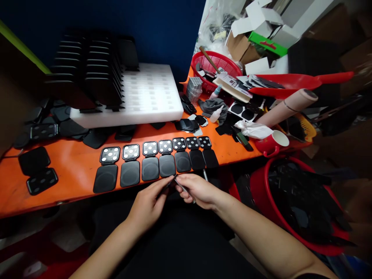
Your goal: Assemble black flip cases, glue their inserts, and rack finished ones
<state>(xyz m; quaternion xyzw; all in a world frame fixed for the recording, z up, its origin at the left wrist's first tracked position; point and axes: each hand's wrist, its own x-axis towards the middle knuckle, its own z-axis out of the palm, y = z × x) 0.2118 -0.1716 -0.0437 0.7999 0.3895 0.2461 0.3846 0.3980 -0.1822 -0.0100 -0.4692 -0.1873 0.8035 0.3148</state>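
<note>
My left hand (148, 201) and my right hand (196, 189) meet at the table's front edge, fingertips nearly touching. The fingers of the left one close on a small dark flat piece, mostly hidden. A thin grey metal tool sits in the closed right fingers; its exact kind does not show. Just beyond them lies a row of several opened black folding cases, each with a smooth square pad (167, 166) in front and a dotted panel (165, 146) behind. Another opened case (42, 181) lies apart at the left.
A white foam block (151, 95) holds upright black panels (101, 73). At the right are a red basket (216, 58), a small bottle (216, 114), a red mug (271, 143) and a rolled sheet (287, 106). A red tub (258, 186) of dark parts stands beside the table.
</note>
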